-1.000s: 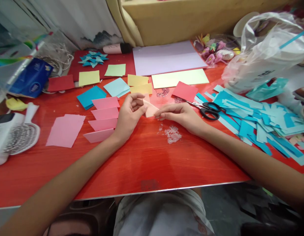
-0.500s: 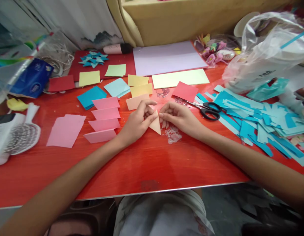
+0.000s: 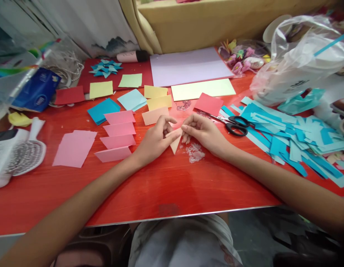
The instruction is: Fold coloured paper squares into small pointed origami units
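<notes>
A small peach paper piece (image 3: 175,144), folded to a downward-pointing triangle, is held between both hands over the red table (image 3: 160,185). My left hand (image 3: 155,140) pinches its left edge with thumb and fingers. My right hand (image 3: 203,132) pinches the top right corner with curled fingers. Another peach paper rectangle (image 3: 153,115) lies just behind my left hand. A row of folded pink papers (image 3: 118,135) lies to the left of my left hand.
Black-handled scissors (image 3: 235,124) lie right of my right hand, beside a heap of blue paper strips (image 3: 294,137). Coloured paper squares (image 3: 132,99), a lilac sheet (image 3: 188,66) and a plastic bag (image 3: 302,59) lie behind. A hairbrush (image 3: 24,155) lies far left.
The peach paper went from lying flat between my fingertips to a narrower folded triangle. Both hands drew closer together and slightly toward me.
</notes>
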Motion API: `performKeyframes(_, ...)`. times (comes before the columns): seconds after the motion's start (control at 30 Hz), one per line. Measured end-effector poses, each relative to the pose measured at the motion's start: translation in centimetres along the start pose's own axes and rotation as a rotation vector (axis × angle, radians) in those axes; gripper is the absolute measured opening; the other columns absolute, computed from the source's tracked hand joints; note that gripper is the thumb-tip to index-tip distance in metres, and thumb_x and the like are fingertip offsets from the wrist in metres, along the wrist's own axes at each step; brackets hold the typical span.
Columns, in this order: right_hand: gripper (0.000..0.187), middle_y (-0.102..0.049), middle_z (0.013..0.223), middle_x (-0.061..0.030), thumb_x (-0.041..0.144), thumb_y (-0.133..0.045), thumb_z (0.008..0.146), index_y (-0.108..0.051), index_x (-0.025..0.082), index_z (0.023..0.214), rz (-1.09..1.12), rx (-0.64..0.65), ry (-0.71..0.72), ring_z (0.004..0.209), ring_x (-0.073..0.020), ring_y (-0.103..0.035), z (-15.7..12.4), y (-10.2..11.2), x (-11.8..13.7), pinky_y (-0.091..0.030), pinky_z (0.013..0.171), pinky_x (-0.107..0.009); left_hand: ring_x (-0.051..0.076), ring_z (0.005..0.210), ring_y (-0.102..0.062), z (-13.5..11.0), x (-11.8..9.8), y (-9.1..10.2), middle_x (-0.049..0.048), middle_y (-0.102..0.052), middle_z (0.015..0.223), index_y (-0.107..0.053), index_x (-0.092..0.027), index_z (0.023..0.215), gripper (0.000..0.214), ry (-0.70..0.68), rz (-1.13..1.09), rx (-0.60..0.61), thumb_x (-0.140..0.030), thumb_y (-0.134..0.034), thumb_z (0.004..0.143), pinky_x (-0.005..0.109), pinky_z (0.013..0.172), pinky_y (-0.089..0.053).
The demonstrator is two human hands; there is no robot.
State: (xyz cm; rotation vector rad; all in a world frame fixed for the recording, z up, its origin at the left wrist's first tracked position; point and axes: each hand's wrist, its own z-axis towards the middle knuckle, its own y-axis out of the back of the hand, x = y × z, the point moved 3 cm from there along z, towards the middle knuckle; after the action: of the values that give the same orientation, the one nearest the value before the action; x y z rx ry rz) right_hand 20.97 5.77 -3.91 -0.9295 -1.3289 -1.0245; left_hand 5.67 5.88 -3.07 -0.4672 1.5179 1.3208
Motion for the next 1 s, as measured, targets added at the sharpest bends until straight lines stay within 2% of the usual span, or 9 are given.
performKeyframes(0.07, 0.021, -0.06, 0.061, 0.0016, 0.035, -0.06, 0.081, -0.047, 0.019, 0.075, 0.045, -0.059, 0.009, 0.054, -0.0107, -0.059, 0.1, 0.2, 0.0, -0.048, 0.054, -0.024, 0.011, 0.065, -0.047, 0.0, 0.1, 0.3, -0.0032, -0.048, 0.07, -0.05, -0.022, 0.096, 0.013, 0.007, 0.0, -0.056, -0.027, -0.052, 0.084, 0.023, 0.06, -0.036)
performKeyframes(0.13, 0.022, -0.061, 0.062, 0.0014, 0.036, -0.061, 0.08, -0.047, 0.02, 0.075, 0.027, -0.056, 0.013, 0.055, -0.0115, -0.059, 0.1, 0.2, 0.2, -0.047, 0.054, -0.025, 0.011, 0.067, -0.048, 0.0, 0.1, 0.5, -0.003, -0.048, 0.072, -0.052, -0.022, 0.092, 0.009, -0.02, -0.005, -0.102, -0.026, -0.052, 0.084, 0.023, 0.062, -0.036)
performKeyframes(0.27, 0.024, -0.059, 0.06, 0.0007, 0.038, -0.061, 0.08, -0.05, 0.019, 0.07, -0.145, 0.035, 0.028, 0.056, -0.0123, -0.058, -0.2, -0.1, 0.6, -0.045, 0.055, -0.025, 0.011, 0.065, -0.047, 0.2, 0.3, 0.6, -0.0035, -0.046, 0.07, -0.048, -0.023, 0.094, 0.011, -0.032, -0.075, -0.098, -0.025, -0.052, 0.084, 0.023, 0.062, -0.037)
performKeyframes(0.4, 0.026, -0.06, 0.062, -0.0005, 0.039, -0.055, 0.083, -0.054, 0.017, 0.069, -0.184, 0.145, 0.005, 0.057, -0.0116, -0.058, -0.4, -0.2, 0.9, -0.045, 0.058, -0.024, 0.011, 0.071, -0.049, 0.2, 0.2, 0.7, -0.0024, -0.047, 0.074, -0.045, -0.023, 0.099, 0.016, -0.053, -0.142, -0.144, -0.019, -0.05, 0.084, 0.024, 0.066, -0.039)
performKeyframes(0.53, 0.029, -0.06, 0.064, -0.001, 0.038, -0.05, 0.086, -0.056, 0.016, 0.068, -0.221, 0.197, 0.002, 0.057, -0.0097, -0.055, -0.3, -0.3, 1.0, -0.043, 0.058, -0.023, 0.011, 0.071, -0.049, 0.1, 0.0, 0.8, -0.0023, -0.048, 0.077, -0.046, -0.023, 0.091, 0.011, -0.091, -0.113, -0.184, -0.016, -0.05, 0.083, 0.024, 0.068, -0.04)
performKeyframes(0.67, 0.032, -0.057, 0.061, -0.0001, 0.036, -0.047, 0.088, -0.056, 0.015, 0.066, -0.183, 0.185, -0.013, 0.052, -0.0077, -0.051, -0.4, -0.1, 1.0, -0.037, 0.049, -0.02, 0.009, 0.065, -0.047, 0.2, 0.2, 0.8, -0.0041, -0.046, 0.071, -0.046, -0.023, 0.095, 0.016, -0.037, -0.201, -0.168, -0.021, -0.054, 0.082, 0.022, 0.062, -0.039)
performKeyframes(0.73, 0.032, -0.057, 0.061, -0.0002, 0.036, -0.047, 0.089, -0.056, 0.014, 0.067, -0.162, 0.187, -0.011, 0.051, -0.0074, -0.05, -0.4, 0.0, 0.9, -0.035, 0.046, -0.02, 0.009, 0.063, -0.047, 0.3, 0.3, 0.7, -0.0039, -0.047, 0.069, -0.049, -0.022, 0.097, 0.015, 0.02, -0.215, -0.109, -0.028, -0.053, 0.084, 0.022, 0.06, -0.038)
performKeyframes(0.87, 0.034, -0.058, 0.062, -0.001, 0.04, -0.047, 0.088, -0.058, 0.014, 0.07, -0.212, 0.218, 0.016, 0.053, -0.008, -0.051, -0.3, -0.1, 0.9, -0.037, 0.05, -0.021, 0.011, 0.061, -0.051, 0.3, 0.5, 0.5, -0.0014, -0.054, 0.067, -0.052, -0.018, 0.076, 0.025, 0.115, -0.209, 0.014, -0.041, -0.05, 0.084, 0.023, 0.057, -0.038)
performKeyframes(1.0, 0.038, -0.058, 0.06, -0.0008, 0.046, -0.05, 0.084, -0.058, 0.014, 0.065, -0.302, 0.183, 0.04, 0.054, -0.0089, -0.052, -0.3, -0.1, 1.0, -0.037, 0.052, -0.021, 0.011, 0.057, -0.05, 0.2, 0.5, 0.5, -0.0017, -0.053, 0.061, -0.051, -0.018, 0.073, 0.027, 0.138, -0.145, -0.008, -0.044, -0.052, 0.082, 0.023, 0.053, -0.036)
